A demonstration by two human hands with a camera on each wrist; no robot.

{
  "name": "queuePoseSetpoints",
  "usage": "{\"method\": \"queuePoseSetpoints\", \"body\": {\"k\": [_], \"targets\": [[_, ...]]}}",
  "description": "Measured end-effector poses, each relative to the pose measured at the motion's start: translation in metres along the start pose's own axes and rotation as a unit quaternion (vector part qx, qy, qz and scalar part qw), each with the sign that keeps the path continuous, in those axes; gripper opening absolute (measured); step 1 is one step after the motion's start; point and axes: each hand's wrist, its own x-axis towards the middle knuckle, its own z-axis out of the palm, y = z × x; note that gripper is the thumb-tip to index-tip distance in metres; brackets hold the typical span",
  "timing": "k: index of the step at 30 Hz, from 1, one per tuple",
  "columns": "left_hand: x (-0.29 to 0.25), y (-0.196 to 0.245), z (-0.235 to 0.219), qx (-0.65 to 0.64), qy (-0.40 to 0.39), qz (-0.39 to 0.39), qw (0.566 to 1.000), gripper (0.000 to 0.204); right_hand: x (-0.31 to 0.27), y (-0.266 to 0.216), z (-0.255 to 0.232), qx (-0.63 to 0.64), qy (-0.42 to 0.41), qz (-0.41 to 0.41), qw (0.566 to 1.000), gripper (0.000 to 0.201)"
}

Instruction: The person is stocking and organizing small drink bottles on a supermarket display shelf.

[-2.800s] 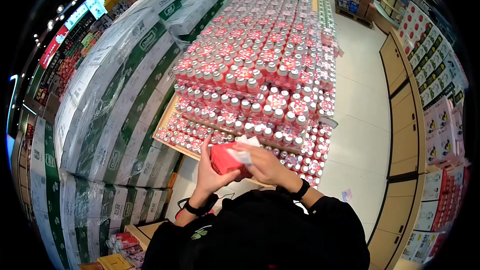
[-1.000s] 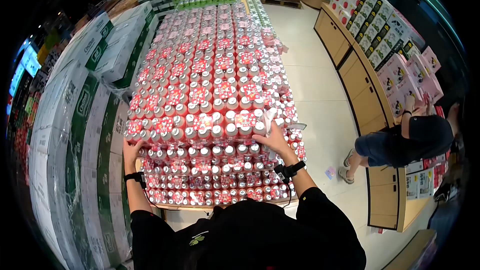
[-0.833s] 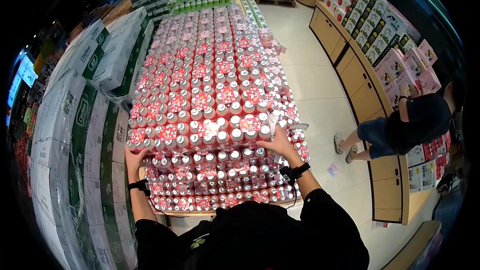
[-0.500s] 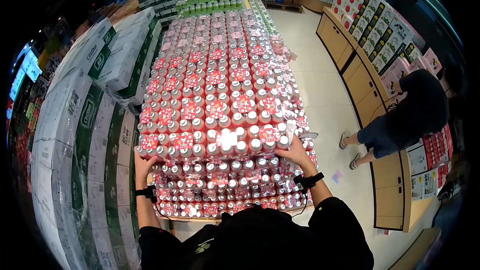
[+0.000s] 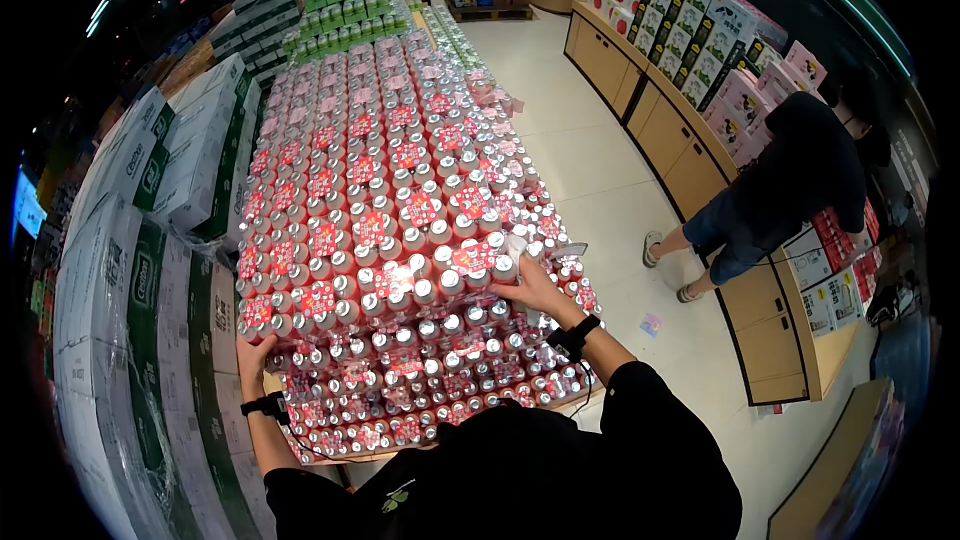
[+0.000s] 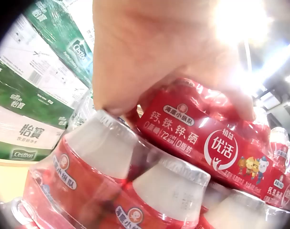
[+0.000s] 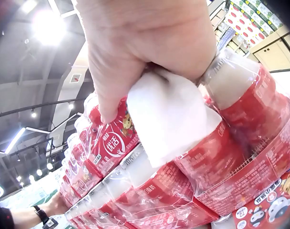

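Observation:
Small red-and-white drink bottles with foil lids, shrink-wrapped in packs, form a tall stepped stack (image 5: pixel 370 230) in front of me. My left hand (image 5: pixel 253 355) grips the left front corner of an upper layer; in the left wrist view its thumb lies across a red bottle pack (image 6: pixel 197 129), and its other fingers are mostly hidden. At the right end of the same layer, my right hand (image 5: pixel 537 287) holds a crumpled white tissue (image 7: pixel 166 117) against the bottles. Its thumb rests on the front of a red pack (image 7: pixel 106 145) while the fingers go round the side.
Film-wrapped white-and-green water cartons (image 5: pixel 105 290) tower close on the left. Across the pale aisle (image 5: pixel 620 200) at right, a person (image 5: pixel 790 180) stands by wooden cabinets (image 5: pixel 690 155) topped with boxes. A flyer (image 5: pixel 651 325) lies on the floor.
Earliest, my left hand held a red box and my right a tissue close to my body. Now both hands span the layer's ends, the box gone from them. The person at right has come into view.

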Motion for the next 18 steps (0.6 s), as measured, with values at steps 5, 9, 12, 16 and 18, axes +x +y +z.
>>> {"method": "queuePoseSetpoints", "body": {"k": [5,9,12,16,18], "targets": [[-0.015,-0.008,-0.001,0.128,0.08,0.015,0.988,0.108,-0.011,-0.003,0.002,0.021,-0.001,0.038,0.999,0.068],[-0.1,0.01,0.067,0.26,0.277,0.159,0.911,0.095,-0.048,-0.032,-0.001,-0.005,0.135,-0.032,0.99,0.045],[-0.2,0.001,0.137,0.295,0.316,0.104,0.896,0.075,-0.101,-0.036,0.001,0.076,0.171,-0.052,0.981,0.036],[-0.355,-0.086,0.221,0.324,0.342,-0.029,0.881,0.058,-0.17,-0.015,0.032,0.203,-0.126,0.101,0.966,0.034],[-0.428,-0.105,0.271,0.268,0.381,-0.1,0.879,0.055,-0.19,-0.023,0.054,0.036,-0.285,-0.151,0.946,0.038]]}}
